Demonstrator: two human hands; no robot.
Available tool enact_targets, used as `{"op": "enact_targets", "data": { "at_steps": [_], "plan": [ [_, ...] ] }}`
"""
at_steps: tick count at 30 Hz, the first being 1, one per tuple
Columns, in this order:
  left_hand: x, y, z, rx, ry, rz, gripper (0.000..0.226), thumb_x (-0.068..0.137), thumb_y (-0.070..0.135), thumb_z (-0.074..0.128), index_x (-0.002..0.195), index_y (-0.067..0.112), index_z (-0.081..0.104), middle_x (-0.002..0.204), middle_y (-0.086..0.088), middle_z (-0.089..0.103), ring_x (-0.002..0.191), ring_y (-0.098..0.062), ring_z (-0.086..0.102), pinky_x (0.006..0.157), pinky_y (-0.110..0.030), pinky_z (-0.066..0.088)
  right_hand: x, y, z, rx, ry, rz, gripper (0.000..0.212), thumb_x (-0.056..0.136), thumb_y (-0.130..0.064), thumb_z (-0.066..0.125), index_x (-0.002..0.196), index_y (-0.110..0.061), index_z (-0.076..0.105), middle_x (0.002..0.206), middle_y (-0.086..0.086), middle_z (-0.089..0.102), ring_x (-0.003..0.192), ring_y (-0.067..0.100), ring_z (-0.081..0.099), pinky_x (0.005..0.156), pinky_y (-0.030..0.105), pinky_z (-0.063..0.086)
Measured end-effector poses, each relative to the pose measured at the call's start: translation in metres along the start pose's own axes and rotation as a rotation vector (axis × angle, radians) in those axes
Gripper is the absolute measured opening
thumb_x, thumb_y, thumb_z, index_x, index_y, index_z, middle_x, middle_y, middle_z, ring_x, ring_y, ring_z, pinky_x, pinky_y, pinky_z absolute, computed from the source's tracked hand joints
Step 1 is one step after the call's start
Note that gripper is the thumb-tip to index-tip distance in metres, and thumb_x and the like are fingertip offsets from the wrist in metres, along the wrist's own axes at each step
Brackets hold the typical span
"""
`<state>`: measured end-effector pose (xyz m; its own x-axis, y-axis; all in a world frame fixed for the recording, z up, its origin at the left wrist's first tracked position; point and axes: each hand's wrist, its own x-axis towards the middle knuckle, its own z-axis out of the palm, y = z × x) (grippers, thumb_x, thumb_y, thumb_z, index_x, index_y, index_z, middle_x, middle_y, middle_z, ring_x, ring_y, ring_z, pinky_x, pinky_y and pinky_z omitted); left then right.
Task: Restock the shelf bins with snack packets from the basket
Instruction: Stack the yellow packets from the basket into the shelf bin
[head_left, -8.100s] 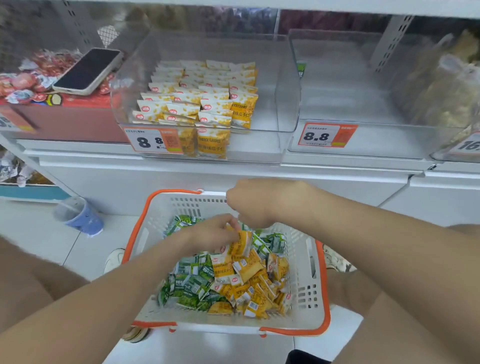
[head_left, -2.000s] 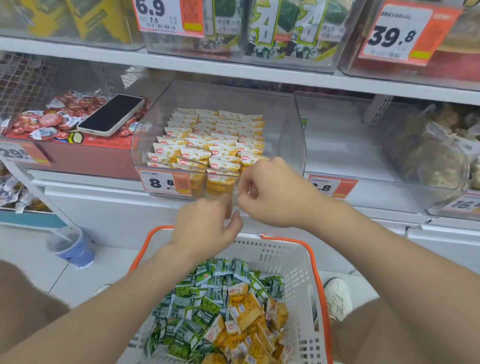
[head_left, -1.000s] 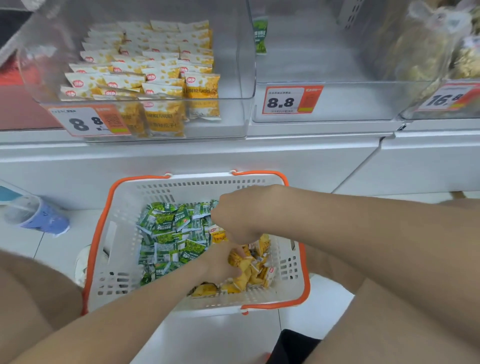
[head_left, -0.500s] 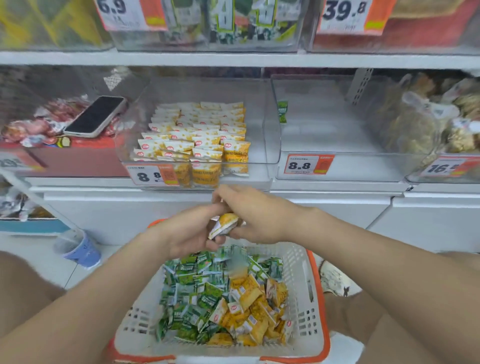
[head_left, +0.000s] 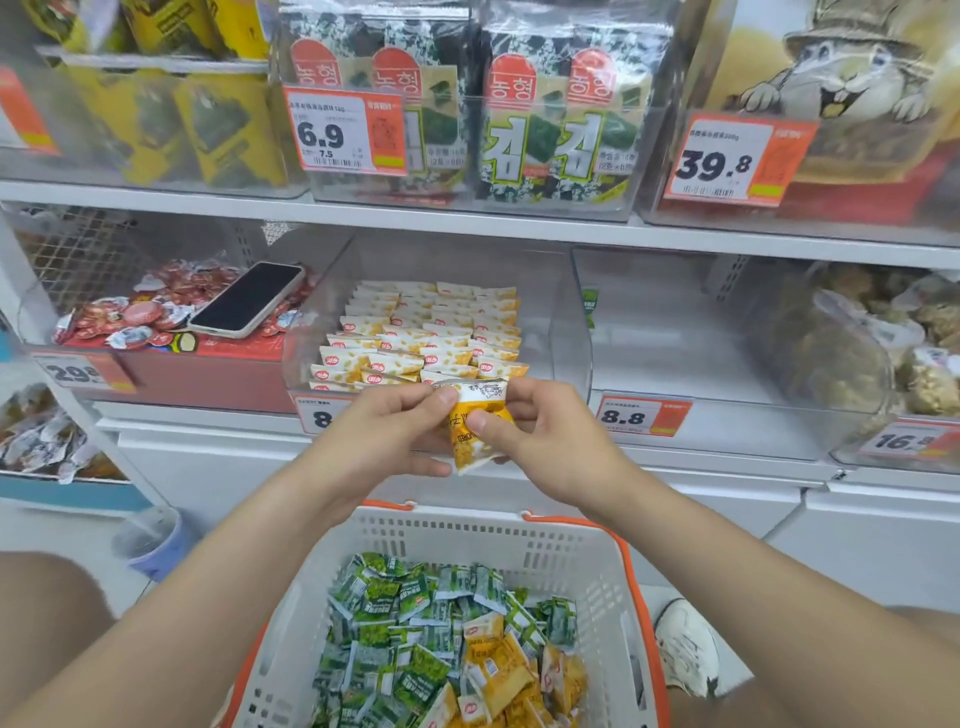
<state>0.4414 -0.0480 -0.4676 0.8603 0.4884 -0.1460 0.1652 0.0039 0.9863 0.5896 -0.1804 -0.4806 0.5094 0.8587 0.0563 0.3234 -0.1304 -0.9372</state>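
Observation:
A yellow snack packet (head_left: 475, 418) is held between both hands just in front of the clear shelf bin (head_left: 569, 332). My left hand (head_left: 387, 434) pinches its top left edge. My right hand (head_left: 545, 436) pinches it from the right, thumb across its front. The bin holds neat rows of yellow packets (head_left: 426, 332). Below, the white basket with orange trim (head_left: 519, 540) holds several green packets (head_left: 410, 613) on the left and yellow packets (head_left: 511, 680) on the right.
To the right stands a clear bin (head_left: 675, 332) with one green packet at its back. A phone (head_left: 247, 299) lies on red snacks in the left bin. Bagged snacks (head_left: 893, 338) fill the far right bin. Seaweed packs line the upper shelf. A cup (head_left: 150, 540) stands on the floor.
Both hands have risen with the yellow packet from above the basket to the front of the bin of yellow packets. The view has tilted upward.

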Motion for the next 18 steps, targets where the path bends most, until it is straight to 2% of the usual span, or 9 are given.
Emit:
{"op": "enact_targets", "data": {
  "at_steps": [3, 5, 8, 11, 14, 16, 18],
  "plan": [
    [0.004, -0.001, 0.003, -0.031, 0.065, 0.032, 0.034, 0.106, 0.034, 0.055, 0.114, 0.009, 0.076, 0.108, -0.012, 0.078, 0.104, -0.029, 0.075, 0.075, -0.032, 0.062, 0.002, 0.000, 0.000, 0.201, 0.002, 0.055, 0.019, 0.097, -0.014, 0.070, 0.115, -0.006, 0.070, 0.102, 0.012, 0.078, 0.098, 0.032, 0.074, 0.083, 0.040, 0.063],
    [0.006, -0.002, 0.006, -0.095, 0.098, 0.018, 0.035, 0.106, 0.033, 0.054, 0.113, 0.007, 0.076, 0.107, -0.014, 0.078, 0.102, -0.031, 0.076, 0.069, -0.028, 0.060, 0.003, -0.001, 0.003, 0.382, -0.002, 0.106, 0.023, 0.099, -0.013, 0.067, 0.120, -0.003, 0.069, 0.107, 0.016, 0.076, 0.103, 0.037, 0.072, 0.088, 0.044, 0.061],
    [0.010, -0.003, 0.010, -0.264, 0.111, 0.014, 0.033, 0.108, 0.029, 0.051, 0.115, 0.004, 0.072, 0.111, -0.016, 0.078, 0.102, -0.031, 0.076, 0.074, -0.029, 0.062, 0.005, 0.000, 0.007, 0.537, 0.007, 0.126, 0.030, 0.095, -0.016, 0.073, 0.120, 0.000, 0.068, 0.111, 0.021, 0.074, 0.107, 0.037, 0.071, 0.093, 0.049, 0.059],
    [0.015, -0.002, 0.010, -0.428, 0.112, 0.038, 0.023, 0.109, 0.017, 0.050, 0.114, 0.005, 0.070, 0.113, -0.016, 0.077, 0.106, -0.031, 0.075, 0.083, -0.034, 0.063, 0.008, -0.002, 0.005, 0.419, 0.110, 0.103, 0.027, 0.088, -0.013, 0.080, 0.113, -0.007, 0.073, 0.109, 0.023, 0.073, 0.096, 0.024, 0.071, 0.085, 0.037, 0.061],
    [0.017, 0.002, 0.010, -0.243, 0.170, 0.043, 0.014, 0.103, 0.008, 0.060, 0.113, 0.007, 0.069, 0.108, -0.015, 0.078, 0.102, -0.031, 0.076, 0.078, -0.037, 0.064, 0.011, -0.010, 0.002, 0.356, 0.222, 0.056, 0.015, 0.093, -0.009, 0.068, 0.106, -0.012, 0.076, 0.106, 0.020, 0.072, 0.096, 0.029, 0.073, 0.073, 0.030, 0.061],
    [0.018, 0.002, 0.012, -0.074, 0.228, 0.081, 0.017, 0.096, 0.007, 0.069, 0.113, 0.011, 0.071, 0.106, -0.014, 0.077, 0.097, -0.028, 0.077, 0.075, -0.037, 0.064, 0.016, -0.012, 0.000, 0.204, 0.281, -0.001, 0.016, 0.092, -0.013, 0.063, 0.099, -0.017, 0.077, 0.091, 0.005, 0.076, 0.091, 0.030, 0.073, 0.066, 0.035, 0.061],
    [0.019, 0.003, 0.011, -0.001, 0.267, 0.139, 0.021, 0.094, 0.014, 0.075, 0.114, 0.018, 0.073, 0.106, -0.009, 0.077, 0.091, -0.022, 0.075, 0.076, -0.035, 0.063, 0.018, -0.012, -0.004, -0.029, 0.266, -0.059, 0.017, 0.085, -0.025, 0.063, 0.094, -0.022, 0.076, 0.083, -0.001, 0.076, 0.083, 0.028, 0.073, 0.072, 0.046, 0.061]
  ]
}}
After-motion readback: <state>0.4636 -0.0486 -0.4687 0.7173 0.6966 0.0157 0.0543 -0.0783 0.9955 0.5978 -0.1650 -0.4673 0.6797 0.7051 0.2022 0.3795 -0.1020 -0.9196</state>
